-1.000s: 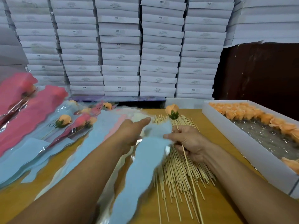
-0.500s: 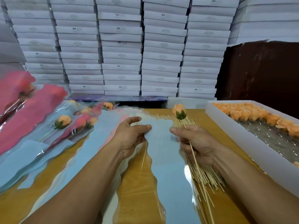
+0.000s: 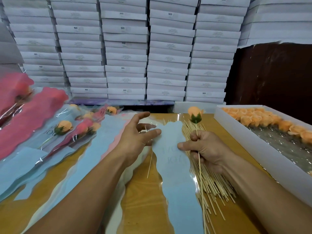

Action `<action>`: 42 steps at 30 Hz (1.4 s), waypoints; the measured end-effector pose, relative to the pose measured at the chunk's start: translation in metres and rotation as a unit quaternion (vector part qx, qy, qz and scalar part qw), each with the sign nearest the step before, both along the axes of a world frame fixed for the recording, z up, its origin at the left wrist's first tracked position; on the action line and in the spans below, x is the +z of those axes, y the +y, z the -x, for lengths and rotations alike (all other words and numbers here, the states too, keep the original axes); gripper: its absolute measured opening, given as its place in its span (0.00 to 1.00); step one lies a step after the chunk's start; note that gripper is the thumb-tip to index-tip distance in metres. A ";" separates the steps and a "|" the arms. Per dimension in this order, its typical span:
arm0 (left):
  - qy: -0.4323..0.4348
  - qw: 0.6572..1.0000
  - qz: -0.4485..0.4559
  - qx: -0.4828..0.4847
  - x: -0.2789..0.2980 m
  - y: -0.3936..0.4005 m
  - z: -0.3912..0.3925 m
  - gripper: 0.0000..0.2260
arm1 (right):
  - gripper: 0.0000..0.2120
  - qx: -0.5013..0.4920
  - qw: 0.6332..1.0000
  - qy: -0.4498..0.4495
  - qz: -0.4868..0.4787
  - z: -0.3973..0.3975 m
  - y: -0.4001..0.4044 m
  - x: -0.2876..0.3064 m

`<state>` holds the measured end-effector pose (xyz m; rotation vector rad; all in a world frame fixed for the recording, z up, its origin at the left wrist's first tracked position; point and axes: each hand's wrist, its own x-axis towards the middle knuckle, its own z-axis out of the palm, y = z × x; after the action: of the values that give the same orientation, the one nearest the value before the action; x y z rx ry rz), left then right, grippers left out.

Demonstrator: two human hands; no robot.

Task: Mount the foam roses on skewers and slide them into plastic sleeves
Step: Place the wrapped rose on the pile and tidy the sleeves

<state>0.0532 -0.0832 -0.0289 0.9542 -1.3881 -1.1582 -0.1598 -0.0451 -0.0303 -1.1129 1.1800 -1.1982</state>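
Step in hand: sleeving. Right hand (image 3: pixel 208 149), grip clamped on the skewer (image 3: pixel 199 159), foam rose (image 3: pixel 195 114) mounted on top, centre right of frame. Left hand (image 3: pixel 135 141), fingers spread, touching the blue plastic sleeve (image 3: pixel 175 174) flat on the desk (image 3: pixel 140 191), centre. Next, likely: open the sleeve mouth, feed the skewer in. Writing: "SGS" on stacked white boxes (image 3: pixel 125 48), upper frame; the sleeve's faint lettering is unreadable.

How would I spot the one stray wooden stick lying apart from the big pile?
Start at the wooden table and find the pale blue sleeve running down its middle. Just off that sleeve's left edge, below the left hand, lies the lone skewer. Unlike the heaped skewers right of the sleeve, it lies alone on bare wood.
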 end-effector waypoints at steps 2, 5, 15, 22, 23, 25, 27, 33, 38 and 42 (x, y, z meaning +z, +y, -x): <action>0.006 1.000 0.004 -0.003 0.000 -0.001 -0.002 0.26 | 0.23 0.004 1.000 0.007 -0.001 0.000 0.001 0.001; 0.015 1.000 0.019 0.002 0.000 -0.002 -0.003 0.25 | 0.24 0.005 1.000 0.019 0.000 -0.001 0.001 0.002; -0.061 0.996 0.068 0.013 -0.001 -0.004 -0.006 0.17 | 0.25 0.004 0.998 0.070 -0.001 -0.004 0.007 0.006; -0.080 0.990 0.109 -0.029 0.003 0.005 -0.003 0.19 | 0.25 -0.011 0.998 0.059 -0.011 -0.008 0.009 0.006; -0.077 0.990 0.114 -0.029 0.002 0.006 -0.002 0.18 | 0.25 -0.013 0.998 0.054 -0.017 -0.009 0.009 0.005; -0.080 0.988 0.128 -0.024 0.002 0.006 -0.002 0.15 | 0.25 -0.014 0.998 0.047 -0.028 -0.011 0.010 0.005; -0.089 0.986 0.142 -0.016 0.002 0.006 -0.003 0.12 | 0.26 -0.010 0.998 0.045 -0.039 -0.012 0.011 0.004; -0.084 0.991 0.107 0.001 -0.001 0.005 -0.002 0.08 | 0.26 0.000 0.997 0.043 -0.058 -0.015 0.012 0.005; -0.079 0.995 0.065 0.018 0.001 0.005 -0.001 0.10 | 0.26 0.009 0.997 0.033 -0.071 -0.014 0.011 0.003; -0.076 0.997 0.022 -0.024 0.003 0.003 -0.005 0.05 | 0.24 0.015 0.997 0.031 -0.064 -0.016 0.012 0.000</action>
<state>0.0578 -0.0797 -0.0263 0.9982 -1.5595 -1.1044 -0.1434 -0.0335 -0.0301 -1.0742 1.2659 -1.0569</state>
